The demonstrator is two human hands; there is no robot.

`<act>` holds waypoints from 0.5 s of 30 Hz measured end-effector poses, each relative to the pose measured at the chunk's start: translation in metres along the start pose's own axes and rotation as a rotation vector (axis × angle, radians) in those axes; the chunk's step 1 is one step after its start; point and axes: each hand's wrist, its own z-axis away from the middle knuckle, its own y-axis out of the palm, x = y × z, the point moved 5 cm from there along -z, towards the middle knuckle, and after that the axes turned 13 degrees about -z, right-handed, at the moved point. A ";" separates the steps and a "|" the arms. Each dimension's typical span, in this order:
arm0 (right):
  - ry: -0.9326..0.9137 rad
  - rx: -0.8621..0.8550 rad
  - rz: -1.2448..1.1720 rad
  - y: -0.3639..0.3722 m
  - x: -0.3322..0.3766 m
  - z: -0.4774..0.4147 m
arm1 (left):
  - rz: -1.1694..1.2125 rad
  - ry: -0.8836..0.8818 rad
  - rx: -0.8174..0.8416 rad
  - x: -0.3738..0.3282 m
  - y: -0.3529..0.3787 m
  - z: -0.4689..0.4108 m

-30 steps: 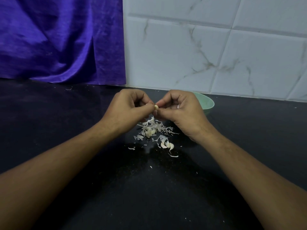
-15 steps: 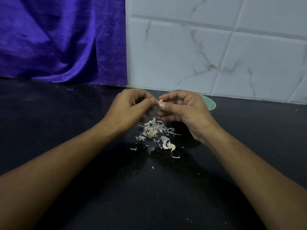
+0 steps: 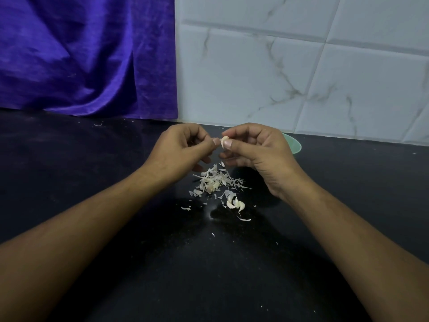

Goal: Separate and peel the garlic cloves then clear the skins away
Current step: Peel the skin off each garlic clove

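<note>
Grip: the right hand (image 3: 255, 154) pinches a small pale garlic clove (image 3: 224, 141) between thumb and forefinger, its other fingers curled beneath.
Left hand: the left hand (image 3: 183, 152) presses thumb and forefinger together on the clove's left edge; whether they catch loose skin cannot be told.
Clove: held in the air between both hands, above the counter.
Below: a heap of thin white papery garlic skins (image 3: 216, 180) lies on the black speckled counter (image 3: 116, 228), under the hands.
Nearer: a few loose pale cloves (image 3: 235, 203) lie just beside the heap, with stray flakes around them.
Behind: a pale green round bowl (image 3: 293, 145), mostly hidden by the right hand.
Backdrop: a purple velvety cloth (image 3: 88, 54) at left, white marble-veined wall tiles (image 3: 301, 66) at right.
</note>
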 end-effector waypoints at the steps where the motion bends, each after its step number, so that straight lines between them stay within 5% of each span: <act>1: 0.000 -0.013 -0.013 -0.001 0.001 -0.001 | -0.012 -0.001 0.003 0.000 0.000 0.000; 15: -0.055 0.028 0.102 0.003 0.000 0.000 | -0.017 0.074 0.000 -0.004 -0.001 0.000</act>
